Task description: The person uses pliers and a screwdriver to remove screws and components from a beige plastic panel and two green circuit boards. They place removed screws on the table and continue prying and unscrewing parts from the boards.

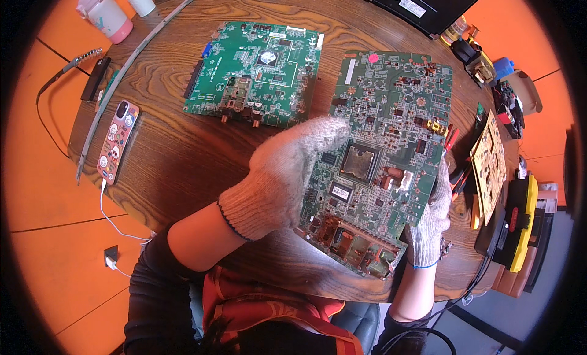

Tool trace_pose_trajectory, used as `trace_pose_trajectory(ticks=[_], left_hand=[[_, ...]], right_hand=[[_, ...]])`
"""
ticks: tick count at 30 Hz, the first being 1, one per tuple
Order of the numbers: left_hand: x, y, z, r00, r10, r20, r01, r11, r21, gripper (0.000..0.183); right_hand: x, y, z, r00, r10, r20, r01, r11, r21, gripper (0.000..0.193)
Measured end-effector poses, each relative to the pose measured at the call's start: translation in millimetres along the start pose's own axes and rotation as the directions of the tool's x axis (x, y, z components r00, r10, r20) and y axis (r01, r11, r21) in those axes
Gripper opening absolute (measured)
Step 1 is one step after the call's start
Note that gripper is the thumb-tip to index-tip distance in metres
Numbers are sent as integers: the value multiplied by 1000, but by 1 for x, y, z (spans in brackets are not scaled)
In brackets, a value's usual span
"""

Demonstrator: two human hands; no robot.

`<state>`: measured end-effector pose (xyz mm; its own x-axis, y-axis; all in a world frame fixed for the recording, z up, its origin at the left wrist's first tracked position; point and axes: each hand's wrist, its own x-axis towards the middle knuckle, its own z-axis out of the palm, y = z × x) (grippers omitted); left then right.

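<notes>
A large green circuit board [391, 129] is held up, tilted, above the near part of the table. My left hand [275, 174], in a pale knitted glove, grips its left edge, the thumb lying toward the face and the other fingers hidden behind. At its lower right edge, my right hand [430, 232], gloved too, holds the board from the side and behind, so most of those fingers are out of sight. The board's face carries a square chip [359, 162], a yellow connector [436, 127] and a pink round sticker [373, 58]. Its lower end has a brownish, open component section.
A second green board [257, 73] lies flat farther back on the wooden table [177, 153]. Left are a phone [119, 141] on a white cable, a long thin strip [116, 92] and a bottle [105, 15]. Tan boards [489, 165] and a yellow-black case [520, 223] crowd the right edge.
</notes>
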<state>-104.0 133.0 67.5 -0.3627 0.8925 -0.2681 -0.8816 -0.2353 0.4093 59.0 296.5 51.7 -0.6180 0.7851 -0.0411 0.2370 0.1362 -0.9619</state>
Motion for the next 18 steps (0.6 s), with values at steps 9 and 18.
trace_pose_trajectory(ticks=[9, 18], left_hand=[[3, 1, -10, 943, 299, 149, -306, 952, 27, 42], [22, 39, -27, 956, 285, 66, -287, 957, 40, 40]], right_hand=[[-11, -9, -2, 972, -234, -16, 216, 919, -331, 39], [3, -17, 51, 986, -122, -111, -37, 491, -871, 40]])
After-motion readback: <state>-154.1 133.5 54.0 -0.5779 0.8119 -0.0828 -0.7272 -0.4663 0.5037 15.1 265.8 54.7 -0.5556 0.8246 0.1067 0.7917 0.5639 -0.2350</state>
